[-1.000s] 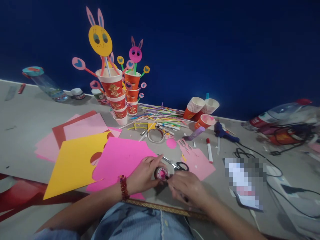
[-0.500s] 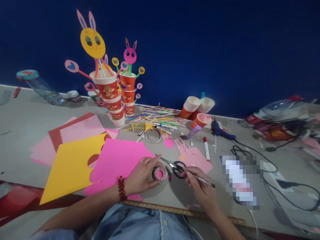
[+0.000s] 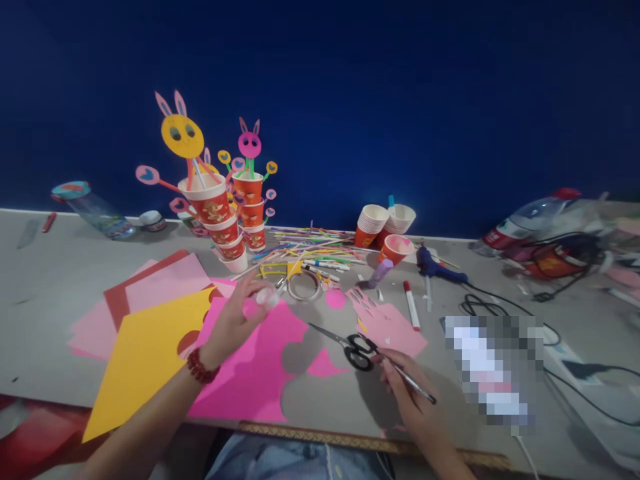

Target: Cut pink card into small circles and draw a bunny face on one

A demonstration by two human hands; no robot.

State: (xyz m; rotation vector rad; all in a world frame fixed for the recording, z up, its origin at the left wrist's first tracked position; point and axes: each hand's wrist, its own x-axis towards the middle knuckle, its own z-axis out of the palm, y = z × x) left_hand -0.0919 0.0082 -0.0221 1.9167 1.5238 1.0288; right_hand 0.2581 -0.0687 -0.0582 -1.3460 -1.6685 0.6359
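Observation:
My left hand (image 3: 237, 320) is raised over the bright pink paper (image 3: 245, 380), its fingers closed on a small pink-and-white ring like a roll of tape (image 3: 267, 298), which is blurred. A pen (image 3: 413, 383) is gripped in my right hand (image 3: 407, 387), its tip pointing up and left near the handles of black scissors (image 3: 354, 348). The scissors lie on the table with their blades toward the left. Between them and the pink sheet, which has round cut-outs along its edge, lies a pink scrap (image 3: 324, 364).
Yellow paper (image 3: 135, 360) lies on the left. Stacked cup figures (image 3: 215, 213) with rabbit heads stand behind it. Drinking straws (image 3: 320, 247), a large tape roll (image 3: 304, 285), a pink disc (image 3: 335, 298), a red marker (image 3: 412, 305) and a glue gun (image 3: 437, 267) lie beyond the hands.
My left hand has lifted the small roll from beside the scissors and moved up and left, uncovering the pink paper's cut edge. My right hand still holds the pen. The view has tilted upward.

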